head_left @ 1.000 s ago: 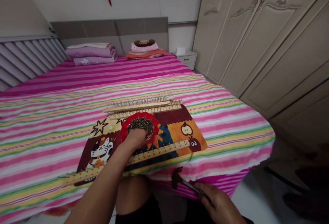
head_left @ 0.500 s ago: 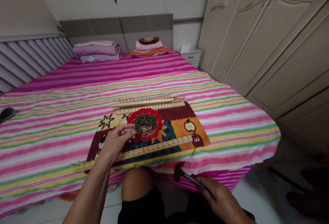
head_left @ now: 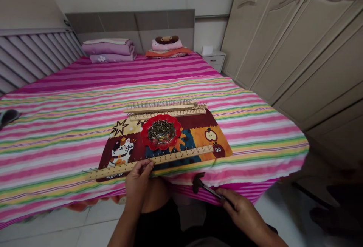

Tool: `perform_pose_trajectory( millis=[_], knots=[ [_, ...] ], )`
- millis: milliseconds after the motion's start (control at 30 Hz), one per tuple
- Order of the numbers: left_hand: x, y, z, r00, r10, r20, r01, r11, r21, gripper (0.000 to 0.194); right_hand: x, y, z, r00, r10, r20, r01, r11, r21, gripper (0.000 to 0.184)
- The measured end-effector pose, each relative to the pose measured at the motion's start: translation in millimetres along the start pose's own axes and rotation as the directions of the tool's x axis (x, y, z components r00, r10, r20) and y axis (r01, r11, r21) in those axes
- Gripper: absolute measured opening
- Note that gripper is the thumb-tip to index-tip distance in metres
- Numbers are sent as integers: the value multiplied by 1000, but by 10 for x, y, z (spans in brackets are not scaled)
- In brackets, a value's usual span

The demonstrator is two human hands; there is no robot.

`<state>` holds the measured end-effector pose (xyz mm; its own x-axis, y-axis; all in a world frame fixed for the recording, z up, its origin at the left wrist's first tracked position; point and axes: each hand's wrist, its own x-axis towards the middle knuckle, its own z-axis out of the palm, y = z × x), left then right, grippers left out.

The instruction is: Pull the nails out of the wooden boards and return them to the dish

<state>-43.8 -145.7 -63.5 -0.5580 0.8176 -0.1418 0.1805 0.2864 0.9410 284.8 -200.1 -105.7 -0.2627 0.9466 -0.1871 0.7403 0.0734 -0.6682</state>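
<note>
My left hand has thumb and fingertips pinched together at the near edge of a long wooden strip; whatever they hold is too small to make out. Nails stand along the strip's right part, and small holes dot its left part. Beyond it, a red scalloped bowl holds a heap of loose nails. At the bed's front edge my right hand is closed around the handle of a claw hammer, its dark head pointing left, apart from the strip.
More wooden strips full of upright nails lie behind the bowl. Under everything is a patterned mat on a striped bedspread. Folded bedding is stacked at the headboard. A wardrobe stands on the right.
My left hand has left the bowl's rim and come nearer, to the middle of the front strip. The right hand keeps the hammer in nearly the same place.
</note>
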Motion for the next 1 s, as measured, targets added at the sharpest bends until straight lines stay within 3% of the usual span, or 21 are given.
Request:
perform_pose_trajectory(
  millis=[333,633,833,1000],
  knots=[
    [-43,24,54,998,41,-43,-34,989,147,31,5,-31,-20,999,-25,-48,26,999,20,37],
    [-32,-3,85,977,212,3,-207,948,241,34,-19,-35,-9,993,-28,-113,43,991,129,32],
    [-11,-40,94,951,310,16,-301,908,291,32,-21,-496,-143,967,-136,-214,177,967,186,29],
    [-14,-97,99,933,357,35,-350,885,307,27,156,-1011,-219,879,-355,-318,396,915,74,31]
  ],
)
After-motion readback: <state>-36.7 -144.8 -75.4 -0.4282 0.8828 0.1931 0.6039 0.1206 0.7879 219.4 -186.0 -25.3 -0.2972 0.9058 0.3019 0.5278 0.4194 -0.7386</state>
